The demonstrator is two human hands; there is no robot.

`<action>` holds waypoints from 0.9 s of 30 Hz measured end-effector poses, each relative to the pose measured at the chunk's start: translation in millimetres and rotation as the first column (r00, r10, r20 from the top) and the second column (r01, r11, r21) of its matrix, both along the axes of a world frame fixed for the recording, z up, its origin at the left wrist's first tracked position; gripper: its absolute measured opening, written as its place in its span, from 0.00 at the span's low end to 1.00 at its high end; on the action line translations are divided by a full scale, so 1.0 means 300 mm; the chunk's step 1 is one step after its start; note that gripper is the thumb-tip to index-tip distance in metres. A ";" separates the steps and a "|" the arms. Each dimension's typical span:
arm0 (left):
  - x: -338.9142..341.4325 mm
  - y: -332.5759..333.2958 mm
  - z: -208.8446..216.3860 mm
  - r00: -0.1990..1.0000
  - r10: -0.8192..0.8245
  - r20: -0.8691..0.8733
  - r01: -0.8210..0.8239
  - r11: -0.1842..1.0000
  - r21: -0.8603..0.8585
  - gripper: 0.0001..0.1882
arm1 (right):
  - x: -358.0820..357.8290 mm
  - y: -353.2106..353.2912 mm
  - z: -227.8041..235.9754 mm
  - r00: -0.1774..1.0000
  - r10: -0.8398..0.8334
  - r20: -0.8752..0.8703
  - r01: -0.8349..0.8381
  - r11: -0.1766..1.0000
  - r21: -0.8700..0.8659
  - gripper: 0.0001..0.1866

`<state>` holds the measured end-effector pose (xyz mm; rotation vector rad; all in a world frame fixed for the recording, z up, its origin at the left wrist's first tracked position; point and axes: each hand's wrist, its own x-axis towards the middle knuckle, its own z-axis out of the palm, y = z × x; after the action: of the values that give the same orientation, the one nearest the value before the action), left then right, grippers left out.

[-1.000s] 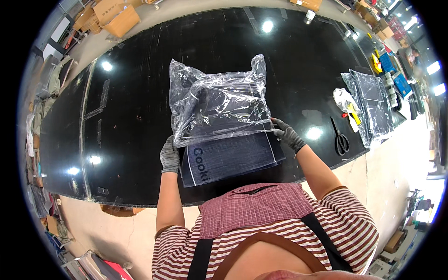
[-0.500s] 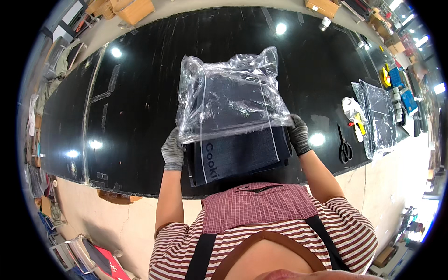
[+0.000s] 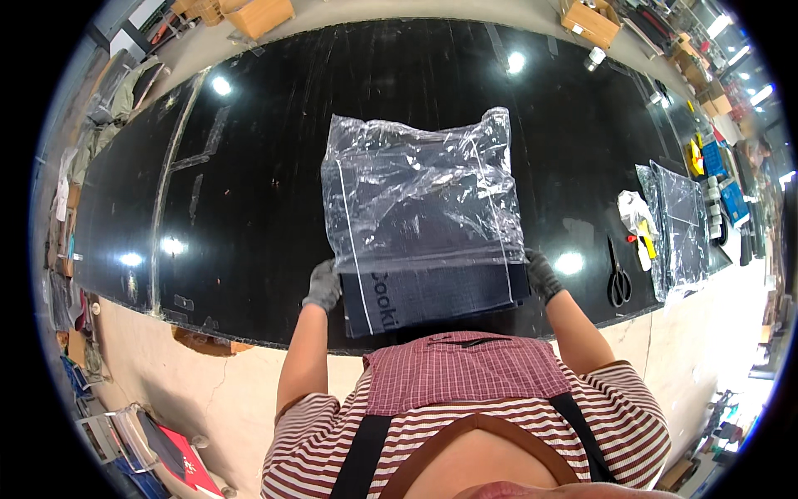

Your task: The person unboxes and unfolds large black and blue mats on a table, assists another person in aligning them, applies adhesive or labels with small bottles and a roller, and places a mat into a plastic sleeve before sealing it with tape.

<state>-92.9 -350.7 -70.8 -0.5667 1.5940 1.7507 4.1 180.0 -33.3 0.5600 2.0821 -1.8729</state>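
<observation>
A folded dark navy cloth (image 3: 432,295) with pale stripes and dark lettering lies mostly inside a clear plastic bag (image 3: 424,195). Its near end sticks out of the bag's mouth, toward my body. My left hand (image 3: 323,285), in a grey glove, is closed at the left corner of the mouth. At the opposite corner my right hand (image 3: 544,276), gloved too, has its fingers closed on the bag's edge. Some fingertips on both hands are hidden by the plastic and cloth.
Black scissors (image 3: 618,279) lie right of my right hand on the black table (image 3: 258,216). Beyond them are a crumpled white piece (image 3: 636,208), a yellow-handled tool (image 3: 646,238) and more clear bags (image 3: 683,220). A small white container (image 3: 594,58) stands at the far right.
Both hands have come closer to my body, drawing the bag's mouth further over the cloth. Less cloth sticks out, and the bag looks flatter and smoother.
</observation>
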 end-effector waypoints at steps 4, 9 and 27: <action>0.195 0.254 0.135 0.940 -0.208 -0.269 0.082 0.906 -0.414 0.10 | 0.271 0.174 -0.214 0.924 -0.368 0.105 0.382 0.897 -0.223 0.10; 0.190 0.412 0.170 0.740 -0.207 -0.640 -0.170 0.863 -0.476 0.15 | 0.133 0.018 -0.103 0.763 -0.589 0.265 0.640 0.632 -0.438 0.10; -0.184 0.396 0.200 0.919 0.380 -0.108 -0.274 0.809 0.521 0.15 | -0.297 0.049 0.212 0.920 -0.392 -0.019 0.378 0.897 -0.227 0.13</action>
<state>-148.0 -232.0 -10.7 -0.4289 1.1332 2.4503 -84.9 194.8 30.4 0.9217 1.8662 -2.3310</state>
